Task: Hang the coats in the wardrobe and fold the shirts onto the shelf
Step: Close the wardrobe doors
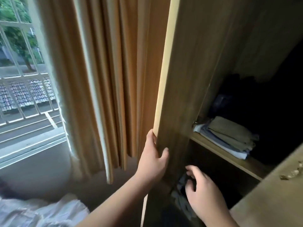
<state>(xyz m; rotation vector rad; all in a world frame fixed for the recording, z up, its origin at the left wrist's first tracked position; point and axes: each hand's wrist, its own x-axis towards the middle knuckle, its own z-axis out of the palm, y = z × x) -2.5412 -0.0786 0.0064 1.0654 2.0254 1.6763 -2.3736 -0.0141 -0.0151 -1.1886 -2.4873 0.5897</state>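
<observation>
My left hand (153,159) grips the outer edge of the open wooden wardrobe door (183,89), fingers wrapped around it. My right hand (202,192) reaches into the dark lower compartment with fingers spread, holding nothing, just above some pale crumpled cloth (180,195). On the wardrobe shelf (229,158) above lies a stack of folded shirts (229,136), khaki on top of blue and white ones. Dark garments (227,97) sit behind the stack, hard to make out.
An orange curtain (114,79) hangs left of the door beside a barred window (24,71). White fabric (41,212) lies on a bed at the lower left. The second wardrobe door (270,194) with a brass handle (291,172) stands at the lower right.
</observation>
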